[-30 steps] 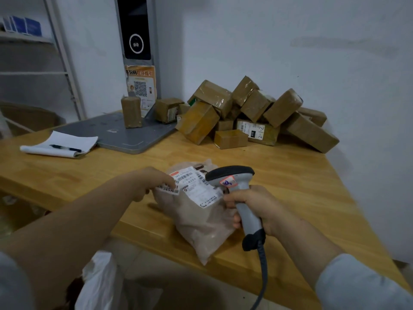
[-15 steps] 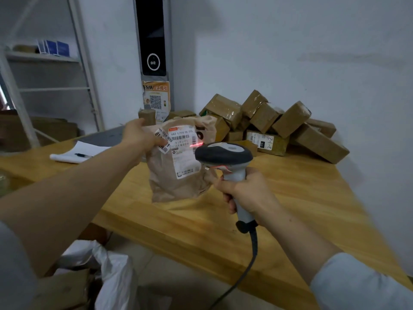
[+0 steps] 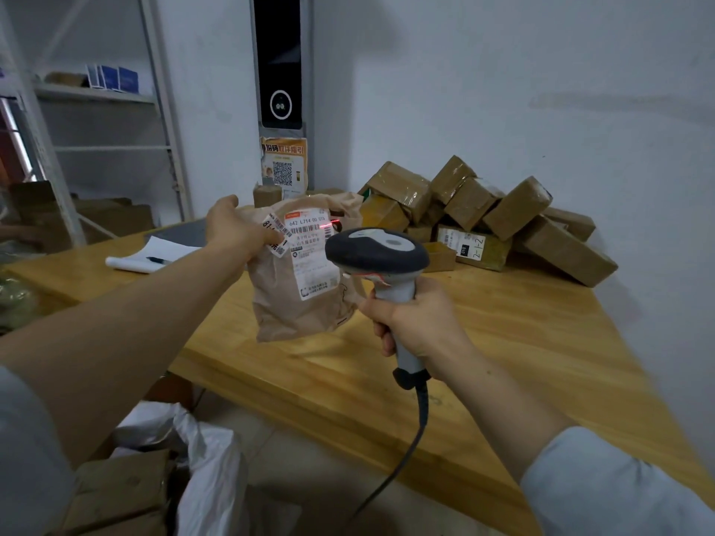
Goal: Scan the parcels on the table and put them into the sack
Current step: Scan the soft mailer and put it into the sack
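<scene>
My left hand (image 3: 236, 232) grips the upper left edge of a soft brown bag parcel (image 3: 298, 303) and holds it upright above the wooden table (image 3: 522, 342). Its white shipping label faces me, and a red scan line crosses the barcode. My right hand (image 3: 414, 319) grips the handle of a grey barcode scanner (image 3: 377, 253), whose head points at the label from just right of the parcel. A pile of several brown taped boxes (image 3: 483, 214) lies at the table's far right corner. A white sack (image 3: 201, 450) with brown boxes inside stands open on the floor at lower left.
A notepad with a pen (image 3: 151, 259) lies at the table's left, beside a grey scale platform. A tall black device with a QR poster (image 3: 282, 164) stands at the back. Metal shelving (image 3: 96, 110) and cartons fill the left side. The scanner's cable (image 3: 410, 458) hangs over the table's front edge.
I lifted the bag parcel off the table's front edge and held it upright. The scanner rose with it and its red line now falls on the label.
</scene>
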Demonstrator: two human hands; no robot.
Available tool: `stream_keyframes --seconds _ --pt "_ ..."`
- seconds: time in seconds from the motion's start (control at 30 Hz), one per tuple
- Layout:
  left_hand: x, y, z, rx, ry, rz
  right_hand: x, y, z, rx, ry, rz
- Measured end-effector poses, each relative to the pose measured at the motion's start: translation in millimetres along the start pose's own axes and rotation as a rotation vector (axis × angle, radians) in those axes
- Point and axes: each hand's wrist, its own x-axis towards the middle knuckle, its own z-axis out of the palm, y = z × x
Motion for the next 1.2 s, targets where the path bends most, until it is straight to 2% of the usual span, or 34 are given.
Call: stream_keyframes --seconds 0.67,0.9,1.2 --pt "11.4 -24.0 -41.9 -0.008 0.073 -0.043 -0.2 -12.1 40.1 0.027 -0.067 -0.008" --pt "8.6 -36.3 -68.7 -0.037 0.11 -0.045 -4.0 -12.3 60.9 0.108 -0.174 0.036" --pt "-15.8 -99.1 -181.6 0.018 0.361 -0.174 -20.9 9.4 134.8 0.139 -0.323 0.227"
